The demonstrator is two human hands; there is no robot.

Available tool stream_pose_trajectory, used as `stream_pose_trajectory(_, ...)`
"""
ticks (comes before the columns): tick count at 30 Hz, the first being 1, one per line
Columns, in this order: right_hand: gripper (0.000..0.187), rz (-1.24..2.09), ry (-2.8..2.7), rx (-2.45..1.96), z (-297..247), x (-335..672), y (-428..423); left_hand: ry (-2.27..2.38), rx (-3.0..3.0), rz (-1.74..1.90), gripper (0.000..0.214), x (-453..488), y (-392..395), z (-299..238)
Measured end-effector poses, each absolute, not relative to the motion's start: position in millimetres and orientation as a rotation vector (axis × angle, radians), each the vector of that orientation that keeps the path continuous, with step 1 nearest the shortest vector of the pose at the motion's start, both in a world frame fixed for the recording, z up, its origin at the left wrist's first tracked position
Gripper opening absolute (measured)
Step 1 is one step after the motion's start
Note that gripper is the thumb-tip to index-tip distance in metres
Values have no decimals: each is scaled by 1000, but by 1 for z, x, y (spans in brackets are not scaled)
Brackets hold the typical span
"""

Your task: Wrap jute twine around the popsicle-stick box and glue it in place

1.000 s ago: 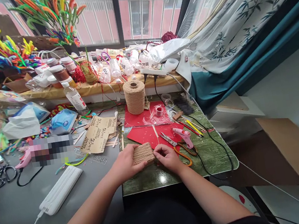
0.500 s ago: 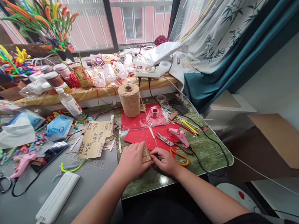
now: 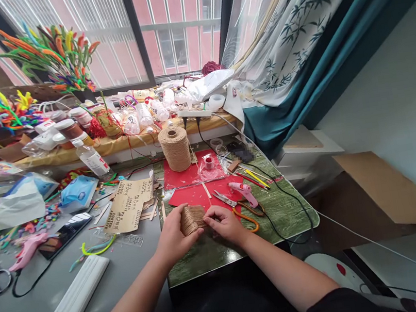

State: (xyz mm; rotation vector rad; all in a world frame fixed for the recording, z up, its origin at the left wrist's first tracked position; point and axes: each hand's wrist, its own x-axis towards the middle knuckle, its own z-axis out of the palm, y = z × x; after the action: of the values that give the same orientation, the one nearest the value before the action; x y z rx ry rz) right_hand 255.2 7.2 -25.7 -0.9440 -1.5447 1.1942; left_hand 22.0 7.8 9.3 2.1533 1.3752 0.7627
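Note:
A small boxy piece wrapped in rows of brown twine (image 3: 193, 219) is held over the near part of the green table. My left hand (image 3: 174, 238) is closed around its left side, thumb along the lower edge. At its right edge, my right hand (image 3: 227, 226) pinches what looks like the loose twine; the fingertips hide most of it. Beyond stands a large twine spool (image 3: 177, 153), a strand running down from it. Orange-handled scissors (image 3: 246, 218) and a pink glue gun (image 3: 243, 192) lie right of my right hand.
Red sheets (image 3: 186, 194) lie beneath the spool and scissors. Sandpaper sheets (image 3: 128, 209), wooden sticks and a white power strip (image 3: 78, 295) are on the grey table to the left. A black cord (image 3: 280, 231) loops along the right edge. Bottles crowd the windowsill.
My left hand has turned and slid to the piece's left side, so more of its wrapped face shows. My right hand stays pinched at its right edge. The camera view has shifted slightly.

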Motion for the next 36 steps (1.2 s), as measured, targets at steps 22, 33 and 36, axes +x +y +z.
stream_pose_trajectory(22,14,712,-2292,-835,34,250,25,1103,1665,961,77,-11,-14,-41)
stream_pose_trajectory(33,17,854,-2226,-905,26,263,40,1126,1682,934,73,-13,-13,-33)
stream_pose_trajectory(36,19,960,-2090,-966,12,261,38,1122,1658,930,75,-13,-13,-39)
